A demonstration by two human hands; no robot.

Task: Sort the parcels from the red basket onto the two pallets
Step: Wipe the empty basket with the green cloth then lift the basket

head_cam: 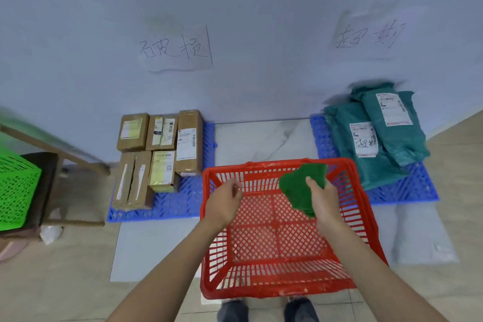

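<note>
head view: red basket (287,230) sits on the floor in front of the person, between the two pallets, nothing left on its mesh bottom. right hand (322,197) holds a green parcel (300,188), a soft bag, thumb on top and fingers curled under it, up over the basket's far right part. left hand (226,200) hovers over the basket's left side, fingers loosely curled, holding nothing.

left blue pallet (180,206) against the wall carries five cardboard boxes (159,151), packed side by side in two rows, labels up. right blue pallet (407,188) carries a stack of teal mailer bags (384,138), overlapping, white labels showing, one with handwriting.

a handwritten paper sign (177,47) on the wall above the left pallet, another sign (371,34) above the right one. at the left edge a green basket (15,191) rests on a wooden chair (65,162). person's shoes just below the red basket.
</note>
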